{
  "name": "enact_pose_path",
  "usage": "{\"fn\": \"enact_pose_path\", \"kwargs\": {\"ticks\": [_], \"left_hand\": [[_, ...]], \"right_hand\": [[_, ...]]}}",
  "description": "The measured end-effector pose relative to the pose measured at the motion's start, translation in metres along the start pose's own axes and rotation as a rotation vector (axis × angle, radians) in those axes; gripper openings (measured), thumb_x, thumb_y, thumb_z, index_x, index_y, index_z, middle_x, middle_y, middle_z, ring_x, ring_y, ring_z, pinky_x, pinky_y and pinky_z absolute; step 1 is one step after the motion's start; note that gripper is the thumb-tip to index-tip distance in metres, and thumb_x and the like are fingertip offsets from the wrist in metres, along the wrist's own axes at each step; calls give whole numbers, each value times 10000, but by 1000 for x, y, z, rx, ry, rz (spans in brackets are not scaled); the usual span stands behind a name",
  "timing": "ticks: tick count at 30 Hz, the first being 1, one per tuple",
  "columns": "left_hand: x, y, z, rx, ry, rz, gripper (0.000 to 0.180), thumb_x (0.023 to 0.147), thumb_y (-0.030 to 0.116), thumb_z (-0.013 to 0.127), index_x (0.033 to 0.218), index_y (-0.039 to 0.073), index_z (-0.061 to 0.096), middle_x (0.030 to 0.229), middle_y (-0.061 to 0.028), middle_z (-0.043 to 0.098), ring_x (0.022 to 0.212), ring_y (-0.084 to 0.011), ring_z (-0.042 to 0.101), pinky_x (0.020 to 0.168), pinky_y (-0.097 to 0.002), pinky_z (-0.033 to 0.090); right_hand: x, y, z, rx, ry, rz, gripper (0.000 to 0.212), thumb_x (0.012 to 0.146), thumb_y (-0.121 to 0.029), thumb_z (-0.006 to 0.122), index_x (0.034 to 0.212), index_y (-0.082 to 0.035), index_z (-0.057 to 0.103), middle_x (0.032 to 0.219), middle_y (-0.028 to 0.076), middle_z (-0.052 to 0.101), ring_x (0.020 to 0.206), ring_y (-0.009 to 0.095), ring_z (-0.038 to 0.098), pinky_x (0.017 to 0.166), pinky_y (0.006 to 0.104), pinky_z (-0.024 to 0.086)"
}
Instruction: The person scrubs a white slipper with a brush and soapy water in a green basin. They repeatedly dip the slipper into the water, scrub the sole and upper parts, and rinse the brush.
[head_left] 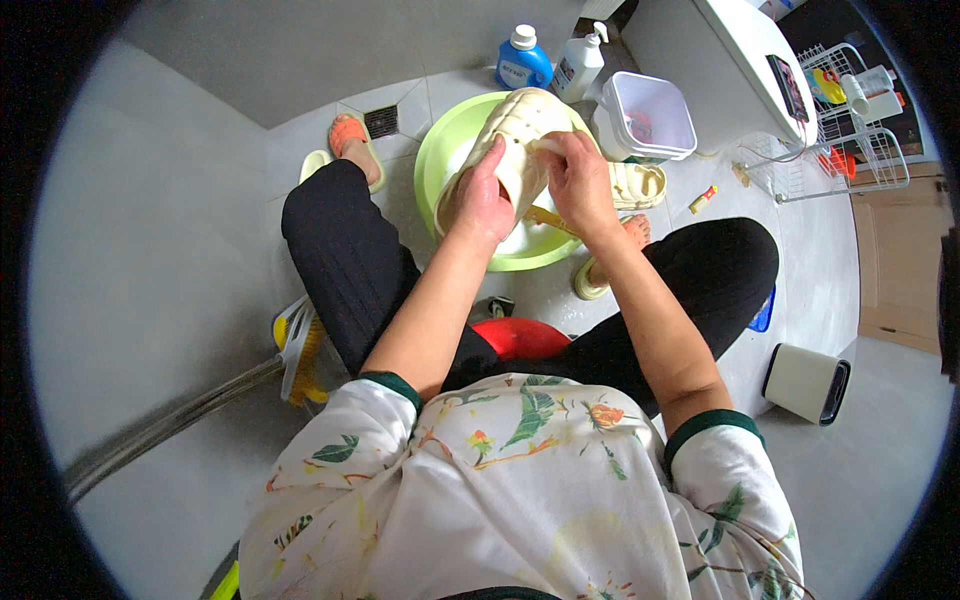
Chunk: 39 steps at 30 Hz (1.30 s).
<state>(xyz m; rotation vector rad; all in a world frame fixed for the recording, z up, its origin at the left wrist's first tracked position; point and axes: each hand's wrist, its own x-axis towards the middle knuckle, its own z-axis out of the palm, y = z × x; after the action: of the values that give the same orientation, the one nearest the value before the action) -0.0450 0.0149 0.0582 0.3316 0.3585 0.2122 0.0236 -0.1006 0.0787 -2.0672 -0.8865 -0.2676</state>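
Note:
A cream clog (515,130) is held tilted over a light green basin (428,170). My left hand (483,200) grips it near the opening, with the thumb on top and the other fingers hidden beneath. At the clog's right side my right hand (580,180) is closed, its fingers pinched around a small pale piece. Whether that piece belongs to the clog or is separate, I cannot tell. Below the right hand a yellow strip like a brush handle (550,220) lies across the basin. Another cream clog (638,186) rests on the floor, right of the basin.
Behind the basin stand a blue bottle (523,65), a white pump bottle (580,65) and a clear tub (655,110). A small yellow-and-red tube (703,199) lies farther right, near a wire rack (850,160). A broom (300,350) leans at left; a bin (808,384) is at right.

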Motion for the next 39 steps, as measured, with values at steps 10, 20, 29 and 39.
{"fn": "enact_pose_path", "kwargs": {"ticks": [10, 20, 29, 39], "left_hand": [[-26, 18, 20, 143, -91, -2, 460, 937, 243, 550, 1323, 9, 458, 1294, -142, 543, 1184, -276, 527, 1017, -399, 402], [-11, 35, 39, 272, -178, 39, 470, 960, 248, 500, 1337, -16, 402, 1292, -178, 532, 1154, -306, 556, 1005, -434, 435], [3, 41, 55, 181, -161, -128, 493, 975, 327, 441, 1361, 23, 401, 1336, -175, 499, 1196, -335, 517, 1025, -466, 398], [11, 10, 41, 113, -109, -102, 465, 951, 313, 495, 1324, 38, 456, 1303, -147, 536, 1179, -300, 533, 1016, -435, 401]], "right_hand": [[-12, -38, -11, 61, 173, 72, 167, 816, -122, 683, 896, 14, 630, 781, 187, 592, 699, 326, 596, 632, 380, 473], [-14, -19, -12, 194, 171, 187, 257, 856, -181, 682, 957, 47, 622, 724, 120, 598, 598, 186, 565, 568, 325, 454], [15, -11, -1, 720, 363, 368, 253, 890, -186, 655, 1029, 14, 587, 781, 58, 611, 602, 107, 564, 513, 239, 466], [34, 0, 2, 416, 381, 278, 183, 842, -147, 694, 1000, -53, 690, 895, 57, 661, 721, 127, 582, 648, 251, 466]]}}
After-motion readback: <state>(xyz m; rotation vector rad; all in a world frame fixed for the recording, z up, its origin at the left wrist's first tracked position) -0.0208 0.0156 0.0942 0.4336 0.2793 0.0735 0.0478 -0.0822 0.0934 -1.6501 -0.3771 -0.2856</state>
